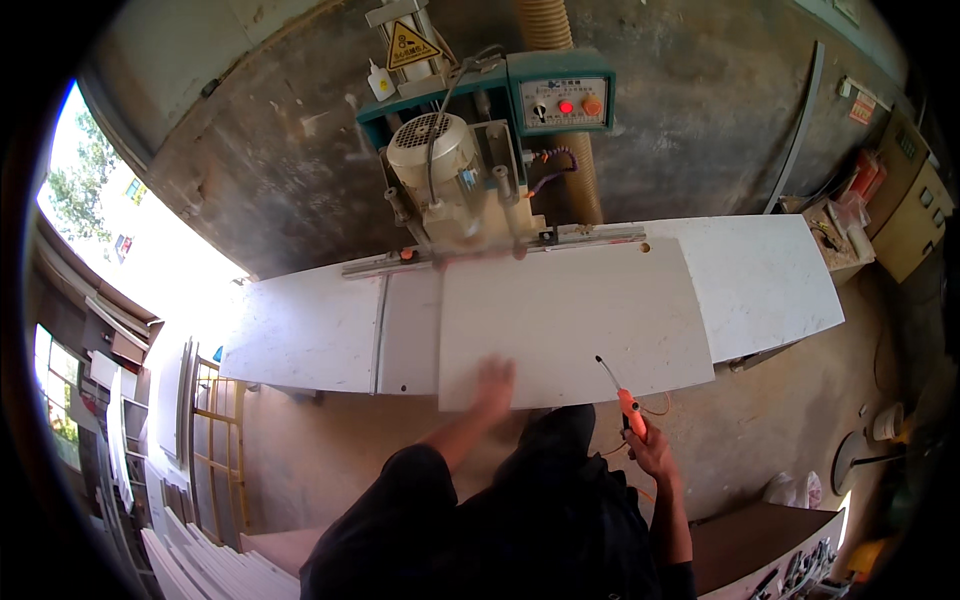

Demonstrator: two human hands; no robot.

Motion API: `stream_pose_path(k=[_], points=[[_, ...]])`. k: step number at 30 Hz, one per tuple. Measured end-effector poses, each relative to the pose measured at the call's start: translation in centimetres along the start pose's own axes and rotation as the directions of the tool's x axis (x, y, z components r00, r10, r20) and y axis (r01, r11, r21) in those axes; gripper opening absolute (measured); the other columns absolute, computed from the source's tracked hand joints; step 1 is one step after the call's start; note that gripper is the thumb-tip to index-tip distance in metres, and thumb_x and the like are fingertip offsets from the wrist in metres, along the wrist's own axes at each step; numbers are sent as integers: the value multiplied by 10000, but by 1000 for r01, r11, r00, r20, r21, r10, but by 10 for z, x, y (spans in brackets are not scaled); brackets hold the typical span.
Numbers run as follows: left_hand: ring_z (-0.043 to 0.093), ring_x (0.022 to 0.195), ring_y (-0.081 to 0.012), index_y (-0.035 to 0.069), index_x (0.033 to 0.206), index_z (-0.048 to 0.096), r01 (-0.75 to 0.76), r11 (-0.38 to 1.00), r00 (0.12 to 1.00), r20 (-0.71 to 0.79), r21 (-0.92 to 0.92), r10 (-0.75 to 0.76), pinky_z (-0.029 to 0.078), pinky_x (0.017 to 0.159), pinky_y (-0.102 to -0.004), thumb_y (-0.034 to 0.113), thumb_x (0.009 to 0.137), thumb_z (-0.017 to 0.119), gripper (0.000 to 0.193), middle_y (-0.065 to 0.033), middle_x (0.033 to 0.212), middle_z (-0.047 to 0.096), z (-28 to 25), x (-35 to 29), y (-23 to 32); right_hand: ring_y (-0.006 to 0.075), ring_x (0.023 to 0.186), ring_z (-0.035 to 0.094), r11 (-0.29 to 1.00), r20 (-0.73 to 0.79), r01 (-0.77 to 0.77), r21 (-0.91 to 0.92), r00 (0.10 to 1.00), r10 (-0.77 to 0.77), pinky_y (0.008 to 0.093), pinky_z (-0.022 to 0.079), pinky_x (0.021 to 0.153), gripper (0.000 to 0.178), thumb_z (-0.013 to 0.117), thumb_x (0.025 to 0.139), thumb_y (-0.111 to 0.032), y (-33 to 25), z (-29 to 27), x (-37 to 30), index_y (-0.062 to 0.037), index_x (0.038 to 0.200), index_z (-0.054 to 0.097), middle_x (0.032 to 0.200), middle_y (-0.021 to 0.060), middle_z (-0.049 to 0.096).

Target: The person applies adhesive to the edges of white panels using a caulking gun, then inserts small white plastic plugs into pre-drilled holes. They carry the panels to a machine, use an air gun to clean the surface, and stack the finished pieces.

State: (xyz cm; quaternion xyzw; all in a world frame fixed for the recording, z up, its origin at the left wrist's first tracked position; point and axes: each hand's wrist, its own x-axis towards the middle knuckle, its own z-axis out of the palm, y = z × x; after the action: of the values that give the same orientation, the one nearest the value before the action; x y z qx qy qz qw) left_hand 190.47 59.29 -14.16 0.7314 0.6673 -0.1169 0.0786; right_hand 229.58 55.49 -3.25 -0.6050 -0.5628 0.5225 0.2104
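A drilling machine point(455, 180) stands under a corrugated dust hose point(560, 100), cardboard boxes point(910, 215) at right.

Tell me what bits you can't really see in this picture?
- Left hand on the white board: motion-blurred in the head view, so the fingers cannot be told apart.
- Tip of the orange tool in the right hand: too thin to make out.
- The bit under the drilling machine: hidden by the motor housing.
- Control panel markings: too small.

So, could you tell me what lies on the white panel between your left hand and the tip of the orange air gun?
In the head view, only bare white panel lies between the left hand and the orange air gun held in the right hand.
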Motion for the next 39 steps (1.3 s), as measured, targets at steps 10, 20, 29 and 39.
stream_pose_path(k=[10, 20, 29, 39], points=[[168, 1472, -471, 47, 1556, 180, 36, 996, 993, 107, 83, -45, 120, 1187, -610, 148, 894, 569, 774, -311, 1564, 215, -41, -5, -1, 414, 966, 646, 955, -12, 105, -279, 994, -113, 485, 495, 838, 415, 584, 907, -339, -114, 65, 73, -46, 1201, 596, 979, 238, 674], [178, 1461, -488, 28, 1555, 162, -29, 990, 1000, -8, -138, 28, 158, 1189, -592, 164, 962, 490, 691, -310, 1579, 169, -10, 3, -19, 450, 874, 642, 892, -37, 157, -424, 981, -191, 523, 500, 774, 309, 564, 902, -313, -189, 141, 132, -44, 1055, 575, 883, 239, 676], [157, 1463, -501, 0, 1527, 245, -213, 924, 977, -48, -317, 208, 168, 1188, -573, 281, 748, 762, 976, -310, 1579, 168, -28, -11, -56, 451, 934, 629, 910, -74, 84, -406, 989, -125, 517, 495, 809, 296, 569, 898, -296, -208, 182, 126, -74, 1093, 567, 929, 246, 669], [534, 1200, -350, 32, 1070, 650, -189, 692, 947, -316, -697, -60, 458, 989, -459, 250, 765, 758, 390, -174, 1200, 603, 14, -47, -122, 427, 920, 638, 926, -124, -3, -378, 991, -47, 480, 494, 810, 354, 570, 904, -340, -212, 198, 115, -23, 1059, 586, 922, 226, 674]])
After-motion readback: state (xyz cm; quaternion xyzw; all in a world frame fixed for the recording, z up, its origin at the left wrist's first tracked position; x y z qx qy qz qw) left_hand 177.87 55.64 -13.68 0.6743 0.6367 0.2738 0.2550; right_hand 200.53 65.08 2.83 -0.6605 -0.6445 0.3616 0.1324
